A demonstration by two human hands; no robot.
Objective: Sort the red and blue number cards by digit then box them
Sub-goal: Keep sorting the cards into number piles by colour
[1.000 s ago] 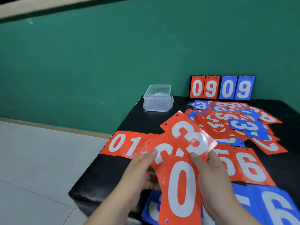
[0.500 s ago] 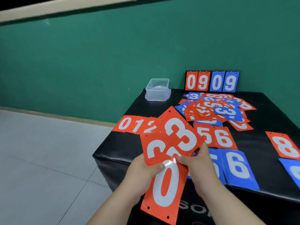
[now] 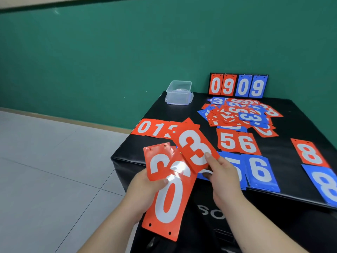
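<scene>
A: What have the hands got?

B: The left hand (image 3: 145,187) grips a fan of red cards, its thumb pressed on the red 0 card (image 3: 169,203). The half-covered card (image 3: 156,163) behind it may be a 3. The right hand (image 3: 224,178) pinches a tilted red 3 card (image 3: 197,148), whose lower edge overlaps the fan.

A: And the others?

B: On the black counter (image 3: 182,114), a red row (image 3: 151,127) beginning 0, 1 lies at the left edge. The red 5 and 6 (image 3: 237,143) lie side by side, with the blue 6 (image 3: 260,172) nearer. The red 8 (image 3: 310,152) and blue 8 (image 3: 324,183) lie to the right. The mixed heap (image 3: 237,114) lies in front of a scoreboard (image 3: 238,85) reading 09 09. The clear box (image 3: 179,92) stands at the far left corner.
</scene>
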